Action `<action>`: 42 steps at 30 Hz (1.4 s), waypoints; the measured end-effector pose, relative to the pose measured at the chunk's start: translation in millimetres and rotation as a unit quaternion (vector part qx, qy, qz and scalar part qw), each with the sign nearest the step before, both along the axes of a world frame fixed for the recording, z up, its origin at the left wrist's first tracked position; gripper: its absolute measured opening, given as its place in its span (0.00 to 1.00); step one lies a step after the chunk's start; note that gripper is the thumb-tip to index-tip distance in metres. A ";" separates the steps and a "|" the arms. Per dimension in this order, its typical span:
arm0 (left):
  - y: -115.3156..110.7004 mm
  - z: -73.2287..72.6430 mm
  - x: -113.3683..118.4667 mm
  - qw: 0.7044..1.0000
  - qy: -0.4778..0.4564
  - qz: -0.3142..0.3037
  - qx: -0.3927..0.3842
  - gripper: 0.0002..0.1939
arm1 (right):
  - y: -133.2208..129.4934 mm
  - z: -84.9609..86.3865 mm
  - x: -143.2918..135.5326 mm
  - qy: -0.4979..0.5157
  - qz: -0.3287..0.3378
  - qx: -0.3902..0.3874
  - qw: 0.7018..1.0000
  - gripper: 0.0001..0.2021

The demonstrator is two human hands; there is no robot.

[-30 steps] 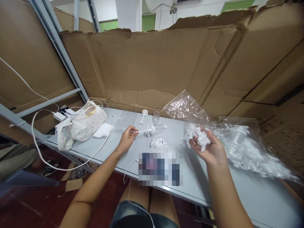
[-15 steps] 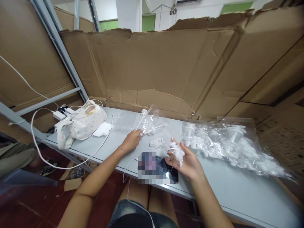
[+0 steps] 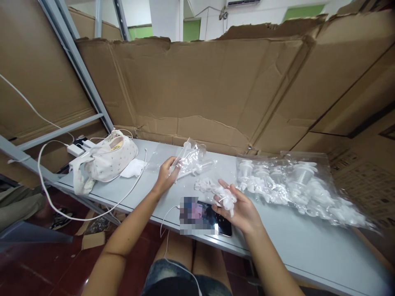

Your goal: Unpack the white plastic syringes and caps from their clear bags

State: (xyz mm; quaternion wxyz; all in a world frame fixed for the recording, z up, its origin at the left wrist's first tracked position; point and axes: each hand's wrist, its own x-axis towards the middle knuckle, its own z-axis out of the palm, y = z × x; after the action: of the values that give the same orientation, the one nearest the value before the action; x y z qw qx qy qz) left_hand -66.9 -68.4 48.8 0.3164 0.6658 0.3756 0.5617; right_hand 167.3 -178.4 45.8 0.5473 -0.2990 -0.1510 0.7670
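Observation:
My left hand (image 3: 167,174) is closed on the edge of a clear plastic bag (image 3: 191,156), raised a little off the table. A clear ribbed plastic piece with white ends (image 3: 204,165) lies just right of that hand; whether it is inside the bag I cannot tell. With its palm turned up and fingers curled, my right hand (image 3: 243,209) cups several small white plastic parts (image 3: 226,198). More loose white parts (image 3: 203,184) lie on the table between the hands. Below the right fingers is a phone (image 3: 220,224), its screen partly blurred out.
Large clear bags (image 3: 290,187) of white plastic parts cover the table's right side. To the left sit a white patterned pouch (image 3: 108,158), a white tissue (image 3: 133,167) and a looping white cable (image 3: 92,219). A cardboard wall (image 3: 197,82) stands along the back of the grey table (image 3: 296,242).
My left hand has moved left and up, lifting the edge of the clear bag. My right hand, still cupping the white parts, has shifted slightly left.

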 end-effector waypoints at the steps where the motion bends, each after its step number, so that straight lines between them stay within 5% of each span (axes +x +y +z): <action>1: -2.0 5.4 -0.5 0.999 -0.025 -0.017 -0.013 0.10 | 0.2 3.7 1.6 -0.013 -0.007 0.007 1.000 0.13; 7: -6.3 26.0 1.3 0.976 -0.142 -0.155 -0.062 0.15 | 7.3 26.1 13.0 -0.102 -0.042 0.049 0.993 0.15; 12: 0.3 37.7 4.4 0.949 -0.231 -0.194 -0.096 0.16 | 18.0 35.3 27.8 -0.153 -0.066 0.067 0.984 0.16; 21: 9.2 43.9 11.0 0.937 -0.180 -0.284 -0.095 0.20 | 35.6 42.5 51.4 -0.221 -0.074 0.097 0.968 0.18; 31: 22.9 46.0 22.9 0.924 -0.231 -0.280 -0.118 0.26 | 41.1 27.5 58.5 -0.233 -0.100 0.068 0.965 0.15; 38: 38.8 43.2 21.6 0.960 -0.170 -0.189 -0.118 0.15 | 40.6 21.8 60.3 -0.240 -0.126 0.080 0.959 0.17; 42: 43.3 36.1 15.1 0.920 -0.175 -0.287 -0.201 0.18 | 39.3 19.8 65.5 -0.256 -0.114 0.100 0.955 0.19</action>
State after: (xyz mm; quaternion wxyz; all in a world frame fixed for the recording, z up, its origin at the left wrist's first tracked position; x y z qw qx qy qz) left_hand -51.8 -25.1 84.9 0.6521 0.5587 0.2119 0.4667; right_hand 232.7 -139.1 65.6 0.6015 -0.4442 -0.3267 0.5780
